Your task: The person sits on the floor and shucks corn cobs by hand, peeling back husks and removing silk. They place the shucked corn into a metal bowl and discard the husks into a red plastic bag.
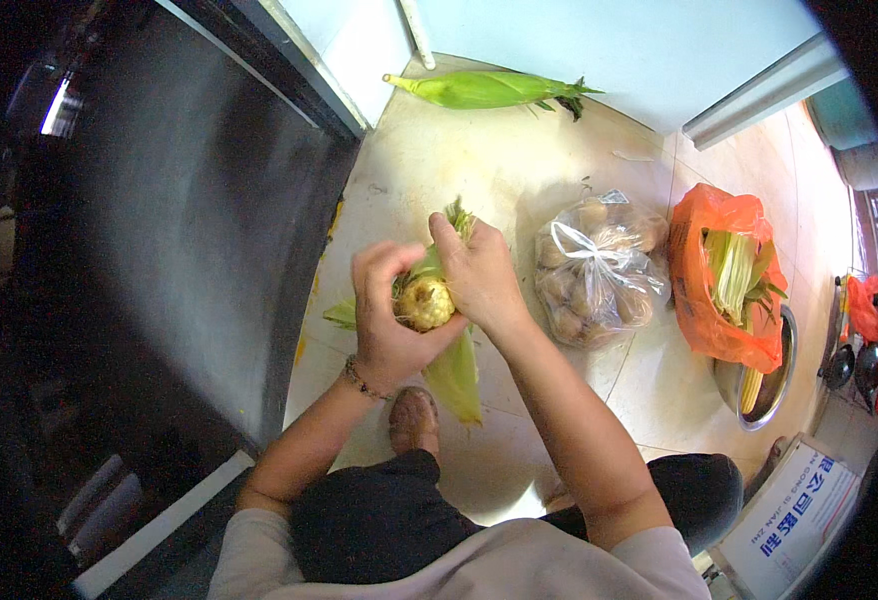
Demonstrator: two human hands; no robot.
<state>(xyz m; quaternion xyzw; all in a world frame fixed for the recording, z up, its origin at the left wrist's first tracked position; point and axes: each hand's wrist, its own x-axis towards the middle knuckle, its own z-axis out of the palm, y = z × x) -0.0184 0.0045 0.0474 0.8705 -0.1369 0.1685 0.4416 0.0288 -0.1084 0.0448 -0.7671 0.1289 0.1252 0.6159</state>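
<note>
Between my two hands is a partly husked ear of corn [425,303], its pale yellow kernel tip facing up toward me. My left hand [382,307] curls around the ear's left side, thumb near the tip. On the other side, my right hand [480,270] grips green husk leaves [460,216], its thumb laid along them. Peeled husk [457,375] hangs below the ear, and another bit shows left of my left wrist. An unpeeled ear of corn [484,90] lies on the floor by the pale wall.
A knotted clear bag of round brown produce [596,270] sits right of my hands. Beyond it, an orange plastic bag [698,330] of husks overlaps a metal basin [773,420] holding a peeled cob [751,390]. A printed carton [784,517] stands lower right; a dark panel [206,225] borders the left.
</note>
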